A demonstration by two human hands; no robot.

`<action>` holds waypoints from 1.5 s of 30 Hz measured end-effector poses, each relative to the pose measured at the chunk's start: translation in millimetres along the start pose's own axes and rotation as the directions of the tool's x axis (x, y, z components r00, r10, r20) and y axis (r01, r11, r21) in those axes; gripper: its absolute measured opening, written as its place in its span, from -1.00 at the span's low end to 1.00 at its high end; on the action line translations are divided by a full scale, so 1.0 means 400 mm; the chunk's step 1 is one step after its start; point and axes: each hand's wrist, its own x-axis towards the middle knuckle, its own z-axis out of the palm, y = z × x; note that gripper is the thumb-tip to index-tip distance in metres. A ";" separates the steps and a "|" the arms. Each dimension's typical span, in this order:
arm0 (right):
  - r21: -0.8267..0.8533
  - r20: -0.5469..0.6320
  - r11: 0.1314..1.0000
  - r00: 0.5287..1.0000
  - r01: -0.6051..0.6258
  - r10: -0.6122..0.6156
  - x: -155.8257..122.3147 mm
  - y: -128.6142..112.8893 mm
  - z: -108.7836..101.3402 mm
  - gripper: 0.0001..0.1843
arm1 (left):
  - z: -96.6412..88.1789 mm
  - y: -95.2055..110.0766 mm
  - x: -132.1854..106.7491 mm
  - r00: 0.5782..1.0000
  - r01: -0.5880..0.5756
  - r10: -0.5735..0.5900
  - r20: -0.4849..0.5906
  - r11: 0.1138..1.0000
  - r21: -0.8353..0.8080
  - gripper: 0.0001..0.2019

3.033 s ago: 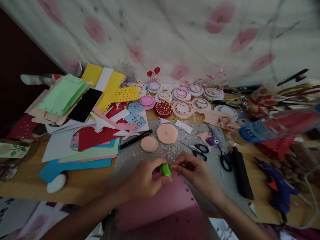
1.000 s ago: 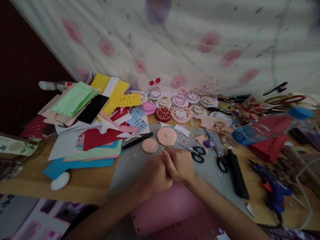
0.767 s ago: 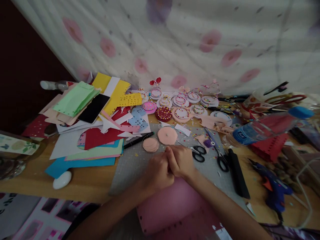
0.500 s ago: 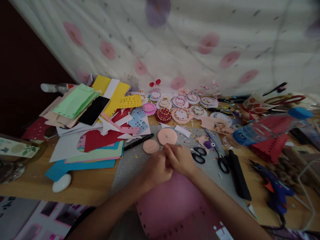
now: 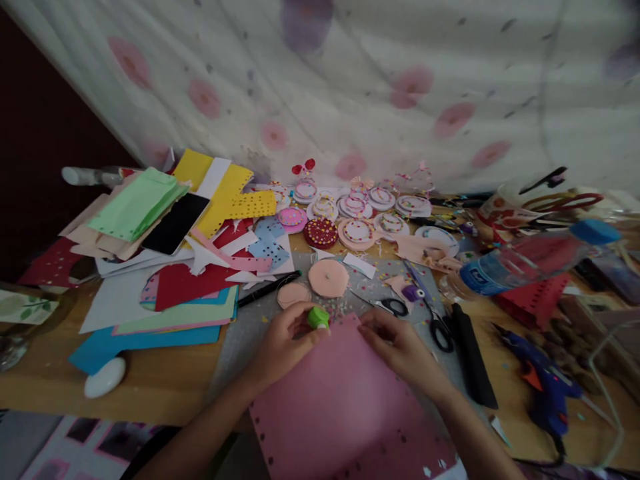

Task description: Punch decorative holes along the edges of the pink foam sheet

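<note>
My left hand (image 5: 283, 347) is closed around a small green punch (image 5: 318, 317) at the far edge of a pink sheet (image 5: 340, 407) that lies in front of me on a grey cutting mat (image 5: 250, 340). Holes run along the sheet's near and left edges. My right hand (image 5: 395, 347) rests on the sheet's far right part, fingers curled and pressing the paper. Two peach paper circles (image 5: 327, 277) lie just beyond the punch.
Stacked coloured papers (image 5: 175, 293) and a black phone (image 5: 175, 223) lie on the left. Decorated round pieces (image 5: 357, 207) line the back. Scissors (image 5: 400, 305), a black tool (image 5: 473, 357), a blue glue gun (image 5: 543, 383) and a lying water bottle (image 5: 530, 260) are on the right. A white oval object (image 5: 105, 377) is near left.
My hands, pressed together over the punch a second ago, have come apart. The green punch shows again in my left hand, and the pink sheet lies further up under both hands.
</note>
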 end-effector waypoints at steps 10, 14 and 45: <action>0.098 0.068 0.992 0.995 -0.073 0.067 -0.073 0.025 0.001 -0.70 | 0.033 -0.029 0.028 0.955 -0.290 0.263 0.134 0.758 0.584 -0.64; 0.162 0.106 0.981 0.990 -0.107 0.090 -0.082 0.052 0.013 -0.69 | 0.034 -0.037 0.051 0.897 -0.437 0.344 0.277 0.594 0.676 -0.61; 0.165 -0.158 0.986 0.986 -0.021 0.048 -0.096 0.101 0.047 -0.76 | -0.004 0.032 0.022 0.945 0.257 -0.185 0.271 0.931 -0.260 -0.63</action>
